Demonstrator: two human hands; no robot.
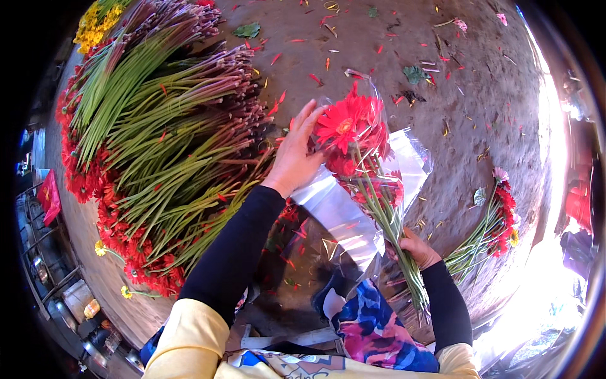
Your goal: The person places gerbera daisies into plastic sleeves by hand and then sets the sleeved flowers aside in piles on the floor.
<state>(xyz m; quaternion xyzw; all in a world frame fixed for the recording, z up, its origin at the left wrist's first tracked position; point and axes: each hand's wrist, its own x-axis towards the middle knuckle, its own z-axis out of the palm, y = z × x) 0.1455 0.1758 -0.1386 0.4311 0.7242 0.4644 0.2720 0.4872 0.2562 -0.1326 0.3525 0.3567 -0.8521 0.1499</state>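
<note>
Bunch in hand: red gerberas (pixel 344 126), heads away from the wearer, green stems (pixel 392 218) running down toward the lower right; held above the brown floor (pixel 467 132), right of centre.
Film: a clear sheet (pixel 347 224), showing past the upper heads and spreading in loose wings to either side of the stems; whether it passes fully around the blooms cannot be told.
Right hand (pixel 416 249): closed around the stems, well below the heads.
Left hand (pixel 295 155): thumb and fingers set wide in a curve, fingertips at the left side of the upper blooms; a pinch on the film cannot be made out.
Done, as judged: stems gathered together, heads brought into tiers, film laid to the bunch.
Left, as judged: the film's side wings lie loose, and no tie is visible on the stems.
Stock: a large heap of cut stems (pixel 183 132) to the left, its red heads (pixel 129 252) outward, apparently unwrapped; most of the supply thus seems untouched.
Second bunch: a smaller group of mostly red flowers (pixel 502 215) on the floor to the right, apart from the hands.
Margin: yellow blooms (pixel 98 28) at the heap's far end; fallen petals scattered across the floor.
</note>
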